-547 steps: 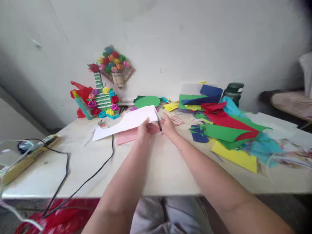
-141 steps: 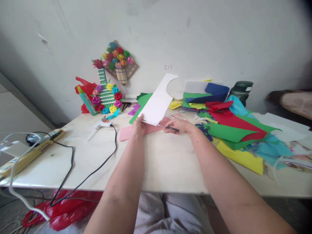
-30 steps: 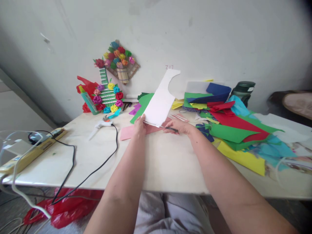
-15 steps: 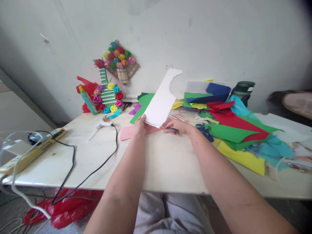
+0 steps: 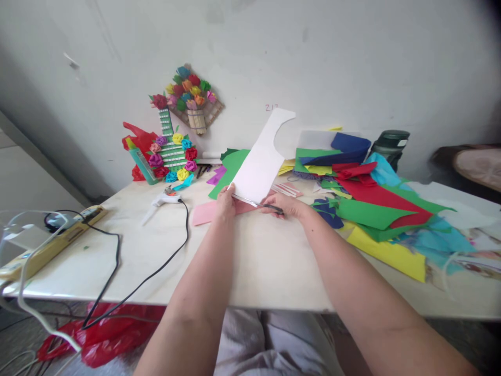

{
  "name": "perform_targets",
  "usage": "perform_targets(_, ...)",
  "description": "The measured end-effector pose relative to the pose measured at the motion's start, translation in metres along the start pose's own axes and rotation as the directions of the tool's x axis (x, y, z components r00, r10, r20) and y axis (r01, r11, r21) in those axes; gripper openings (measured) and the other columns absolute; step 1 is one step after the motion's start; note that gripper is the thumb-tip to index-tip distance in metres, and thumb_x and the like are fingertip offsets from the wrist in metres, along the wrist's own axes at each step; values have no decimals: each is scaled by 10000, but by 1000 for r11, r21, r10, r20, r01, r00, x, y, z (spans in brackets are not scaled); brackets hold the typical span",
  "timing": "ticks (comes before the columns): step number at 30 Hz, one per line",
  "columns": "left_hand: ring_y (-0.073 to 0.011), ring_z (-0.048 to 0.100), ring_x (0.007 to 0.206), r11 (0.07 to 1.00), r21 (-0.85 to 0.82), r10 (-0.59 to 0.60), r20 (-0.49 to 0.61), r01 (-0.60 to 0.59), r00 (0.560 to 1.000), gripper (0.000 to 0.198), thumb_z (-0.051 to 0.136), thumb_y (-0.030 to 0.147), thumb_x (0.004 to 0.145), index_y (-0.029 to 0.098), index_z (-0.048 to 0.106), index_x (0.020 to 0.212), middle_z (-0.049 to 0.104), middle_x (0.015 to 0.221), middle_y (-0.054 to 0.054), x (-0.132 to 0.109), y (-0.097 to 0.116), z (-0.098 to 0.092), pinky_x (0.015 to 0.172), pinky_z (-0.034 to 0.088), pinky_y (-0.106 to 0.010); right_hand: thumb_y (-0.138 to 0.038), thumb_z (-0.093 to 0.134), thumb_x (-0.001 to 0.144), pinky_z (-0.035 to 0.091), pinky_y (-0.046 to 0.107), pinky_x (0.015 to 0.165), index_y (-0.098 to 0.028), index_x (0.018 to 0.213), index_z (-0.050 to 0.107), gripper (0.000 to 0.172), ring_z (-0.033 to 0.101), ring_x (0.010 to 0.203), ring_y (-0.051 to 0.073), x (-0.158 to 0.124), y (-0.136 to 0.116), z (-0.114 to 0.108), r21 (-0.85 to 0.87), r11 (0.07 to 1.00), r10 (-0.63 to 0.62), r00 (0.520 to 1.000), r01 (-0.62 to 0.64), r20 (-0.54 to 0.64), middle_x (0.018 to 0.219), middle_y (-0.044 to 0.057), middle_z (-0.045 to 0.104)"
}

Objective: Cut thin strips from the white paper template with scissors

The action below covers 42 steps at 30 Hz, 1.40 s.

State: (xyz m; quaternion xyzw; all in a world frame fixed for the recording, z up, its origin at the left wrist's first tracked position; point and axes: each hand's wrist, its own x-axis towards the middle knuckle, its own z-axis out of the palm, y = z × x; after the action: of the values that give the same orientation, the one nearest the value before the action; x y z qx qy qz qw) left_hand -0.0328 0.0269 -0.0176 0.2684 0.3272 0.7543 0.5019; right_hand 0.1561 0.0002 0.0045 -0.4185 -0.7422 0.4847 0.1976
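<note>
A sheet of white paper (image 5: 256,162) with a curved notch on its right side is held up over the table. My left hand (image 5: 226,202) pinches its lower left corner. My right hand (image 5: 284,204) is closed round the dark handles of a pair of scissors (image 5: 270,208), whose blades lie along the paper's lower edge, pointing toward my left hand. Whether the blades are parted is too small to tell. Under the paper lie a pink sheet (image 5: 204,213) and a green sheet (image 5: 231,169); thin white strips (image 5: 287,189) lie just behind my right hand.
On the left are a white glue gun (image 5: 158,203) with a black cord, a power strip (image 5: 58,237) and a glue bottle (image 5: 141,164). Paper-flower crafts (image 5: 174,151) stand against the wall. Coloured sheets (image 5: 376,211) and a dark green bottle (image 5: 390,147) sit on the right.
The white paper has tilted slightly to the right at its top. My right hand and the scissors have shifted very slightly; both hands keep their hold.
</note>
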Motion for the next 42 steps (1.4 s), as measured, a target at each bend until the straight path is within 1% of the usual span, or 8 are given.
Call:
perform_targets(5,-102,533,578,1000,-7,-1,15,1,1000,232,753,246,606,144,554,667,585,642,1,2,-1,-3,573,431,-235,-471,721,621,227,161,316,-110,779,632,403,311,315,16,1,1,-1,25,999,-33,999,32,9,420,-71,448)
perform_targets(17,-100,533,572,1000,-21,-4,65,5,998,212,749,219,608,139,556,644,573,607,5,5,-1,-7,596,435,-233,-476,711,625,231,168,328,-94,878,660,461,334,326,25,6,8,-7,-17,998,-52,998,53,35,438,-62,466)
perform_targets(23,-92,513,551,1000,-12,2,38,-2,999,227,749,221,608,145,537,635,557,591,12,3,0,-4,559,415,-224,-481,718,613,215,172,330,-88,902,668,490,320,325,21,6,6,-7,-17,998,-63,997,64,42,438,-62,464)
perform_targets(29,-105,533,586,1000,-15,15,57,-14,998,228,754,217,600,150,540,644,559,605,13,4,0,-5,615,439,-244,-463,724,609,210,178,333,-96,941,674,498,301,329,23,8,7,-8,-14,999,-50,997,51,55,426,-76,440)
perform_targets(32,-108,545,594,1000,-17,2,35,-1,999,205,739,199,617,145,543,647,574,621,4,3,1,-5,630,450,-247,-473,720,616,208,176,341,-101,942,671,497,299,339,21,9,7,-7,-12,998,-63,997,64,50,433,-74,445)
perform_targets(36,-130,577,596,996,-43,-75,-3,74,997,173,708,180,651,146,540,674,586,614,-7,-2,4,-1,621,482,-270,-496,731,595,225,170,337,-114,814,648,449,305,341,21,5,1,-2,-27,997,-72,997,73,35,424,-82,416)
perform_targets(38,-130,581,573,993,-54,-105,-12,104,994,169,695,175,671,148,528,673,585,600,-8,-5,6,2,604,493,-272,-497,742,581,252,167,334,-122,797,627,447,325,340,25,2,-2,-1,-45,998,-52,998,53,26,426,-83,420)
perform_targets(42,-124,600,578,993,-61,-99,-32,97,995,148,677,178,712,142,534,704,613,640,-22,-4,9,2,624,511,-267,-491,761,563,297,164,331,-137,823,604,466,384,345,41,-1,0,-3,-19,1000,4,1000,-4,-4,438,-68,471)
